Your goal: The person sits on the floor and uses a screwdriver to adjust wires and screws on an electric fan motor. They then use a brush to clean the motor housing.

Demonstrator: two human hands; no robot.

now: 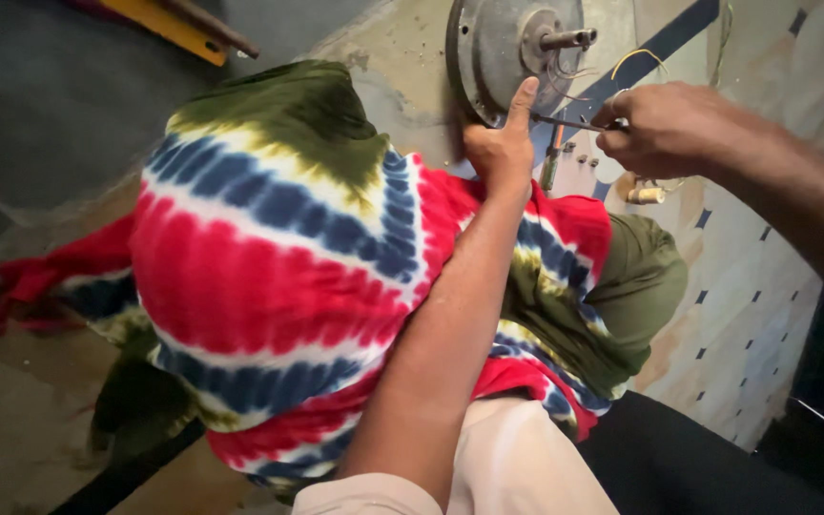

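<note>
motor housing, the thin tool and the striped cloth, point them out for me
motor housing (pixel 493 57), head view, on its flat grey metal face
thin tool (pixel 565 122), head view, on its slim metal shaft
striped cloth (pixel 269 277), head view, on a red band

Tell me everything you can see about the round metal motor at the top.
The round metal motor is a grey, dull disc, worn-looking, standing on its edge. A short shaft sticks out of its centre hub, and thin wires trail from there. The left hand presses against its lower rim. The right hand holds a thin tool pointed toward it.
</note>
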